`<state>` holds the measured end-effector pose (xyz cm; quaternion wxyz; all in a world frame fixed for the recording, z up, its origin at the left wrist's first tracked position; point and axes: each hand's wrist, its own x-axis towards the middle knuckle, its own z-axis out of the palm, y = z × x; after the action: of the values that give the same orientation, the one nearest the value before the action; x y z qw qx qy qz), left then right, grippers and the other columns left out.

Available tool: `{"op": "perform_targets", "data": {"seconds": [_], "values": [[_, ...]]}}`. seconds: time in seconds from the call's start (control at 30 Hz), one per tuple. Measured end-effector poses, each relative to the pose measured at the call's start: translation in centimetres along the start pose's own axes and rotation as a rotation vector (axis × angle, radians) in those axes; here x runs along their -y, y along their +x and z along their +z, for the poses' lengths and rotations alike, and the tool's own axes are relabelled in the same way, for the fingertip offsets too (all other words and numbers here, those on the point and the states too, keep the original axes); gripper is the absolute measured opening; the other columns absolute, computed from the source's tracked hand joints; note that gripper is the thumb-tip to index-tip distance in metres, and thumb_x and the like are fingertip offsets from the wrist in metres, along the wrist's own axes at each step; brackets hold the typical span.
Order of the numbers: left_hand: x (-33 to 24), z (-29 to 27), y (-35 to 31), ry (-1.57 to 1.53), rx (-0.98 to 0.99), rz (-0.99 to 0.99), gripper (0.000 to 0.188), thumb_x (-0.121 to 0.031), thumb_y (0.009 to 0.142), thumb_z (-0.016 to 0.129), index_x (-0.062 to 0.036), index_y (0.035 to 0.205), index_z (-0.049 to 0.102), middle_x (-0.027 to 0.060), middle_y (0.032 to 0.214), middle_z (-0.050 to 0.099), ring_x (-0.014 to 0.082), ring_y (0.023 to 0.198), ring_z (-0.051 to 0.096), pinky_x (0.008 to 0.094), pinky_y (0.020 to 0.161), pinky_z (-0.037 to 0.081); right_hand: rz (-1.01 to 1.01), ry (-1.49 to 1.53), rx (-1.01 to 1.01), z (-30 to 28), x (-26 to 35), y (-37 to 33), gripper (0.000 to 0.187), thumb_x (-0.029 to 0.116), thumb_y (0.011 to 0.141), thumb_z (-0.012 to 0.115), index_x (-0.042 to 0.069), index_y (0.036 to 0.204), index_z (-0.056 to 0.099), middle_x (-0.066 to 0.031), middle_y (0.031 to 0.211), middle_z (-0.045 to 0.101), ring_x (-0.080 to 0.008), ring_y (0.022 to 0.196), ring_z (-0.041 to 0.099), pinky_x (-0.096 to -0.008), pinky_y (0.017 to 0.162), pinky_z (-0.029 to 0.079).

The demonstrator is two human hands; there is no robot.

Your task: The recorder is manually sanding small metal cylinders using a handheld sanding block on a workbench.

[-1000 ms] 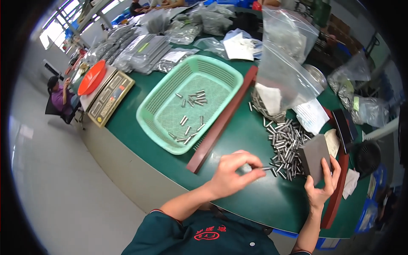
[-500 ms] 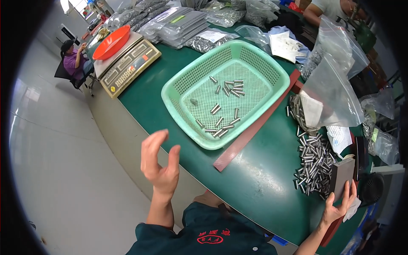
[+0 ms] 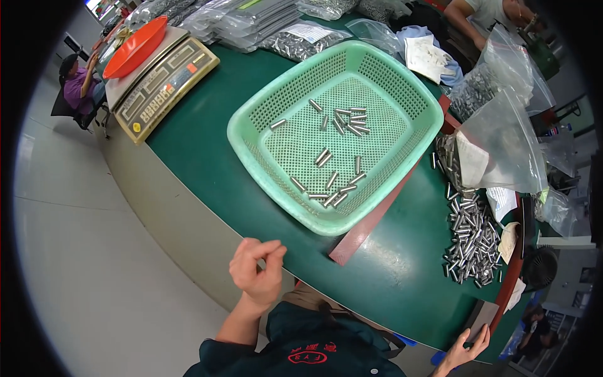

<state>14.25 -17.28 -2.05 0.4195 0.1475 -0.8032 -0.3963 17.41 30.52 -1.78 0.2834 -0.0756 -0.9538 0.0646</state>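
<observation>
My left hand (image 3: 257, 271) is raised above the table's near edge, in front of the basket, its thumb and forefinger closed together and nothing visible in them. At the lower right, my right hand (image 3: 470, 349) grips a dark grey rectangular block (image 3: 482, 317) close to the table's front corner. Beyond the block lies a pile of short shiny metal pins (image 3: 474, 242). In the middle stands a light green perforated plastic basket (image 3: 336, 227) with several more metal pins (image 3: 323, 157) scattered on its bottom.
A weighing scale (image 3: 166, 91) holding an orange tray (image 3: 135, 47) stands at left. A dark red strip (image 3: 361, 235) lies by the basket; clear plastic bags (image 3: 502, 141) stand at right. Bagged parts (image 3: 304, 41) line the back. One person (image 3: 78, 85) sits far left; another (image 3: 496, 22) is at back right.
My left hand has closed from an open curl and sits lower. The block in my right hand has moved from beside the pile toward me. A blurred pin in the basket now lies still.
</observation>
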Motion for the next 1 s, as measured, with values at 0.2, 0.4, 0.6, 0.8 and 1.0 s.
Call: {"op": "perform_targets", "data": {"seconds": [0.2,0.4,0.6,0.8,1.0], "values": [[1.5,0.2,1.7,-0.068,0.236,-0.083,0.021,-0.013,0.083,0.068,-0.0044,0.068,0.057,0.0048,0.056,0.049,0.0207,0.05,0.045,0.0319,0.05,0.037,0.169,-0.008,-0.096,0.8,-0.4,-1.4,0.044,0.014,0.092,0.06,0.002,0.134,0.051,-0.0156,0.131,0.053,-0.0274,0.119,0.052,-0.0377,0.102,0.04],[1.8,1.9,1.2,0.018,0.215,0.106,0.018,-0.013,0.076,0.071,-0.0088,0.066,0.058,0.0012,0.052,0.045,0.0201,0.045,0.044,0.0332,0.053,0.031,0.205,0.115,-0.347,2.0,-2.4,-2.5,0.049,0.021,0.093,0.06,0.003,0.137,0.047,-0.0138,0.136,0.052,-0.0285,0.121,0.052,-0.0394,0.101,0.044],[1.8,2.6,0.9,0.125,0.239,0.193,0.021,-0.013,0.069,0.076,-0.0121,0.062,0.056,-0.0023,0.049,0.041,0.0176,0.041,0.041,0.0317,0.051,0.026,0.312,0.039,-0.308,2.0,-2.1,-2.3,0.051,0.02,0.092,0.061,0.003,0.138,0.046,-0.0144,0.136,0.051,-0.0287,0.122,0.052,-0.0393,0.102,0.043],[1.5,2.7,1.0,0.164,0.305,0.164,0.016,-0.012,0.063,0.075,-0.0123,0.062,0.058,-0.0033,0.049,0.044,0.0163,0.042,0.043,0.0316,0.051,0.026,0.292,0.014,-0.259,1.7,-1.3,-1.7,0.051,0.015,0.092,0.062,0.001,0.138,0.046,-0.0154,0.136,0.05,-0.0278,0.125,0.049,-0.0385,0.104,0.039],[1.8,2.3,1.0,0.203,0.311,0.171,0.013,-0.009,0.06,0.071,-0.0116,0.07,0.062,-0.0041,0.052,0.046,0.0153,0.044,0.042,0.031,0.052,0.025,0.202,-0.023,-0.192,1.7,-1.9,-1.9,0.054,0.016,0.091,0.062,0.0,0.139,0.043,-0.0165,0.138,0.047,-0.0307,0.125,0.048,-0.0414,0.105,0.039]]}}
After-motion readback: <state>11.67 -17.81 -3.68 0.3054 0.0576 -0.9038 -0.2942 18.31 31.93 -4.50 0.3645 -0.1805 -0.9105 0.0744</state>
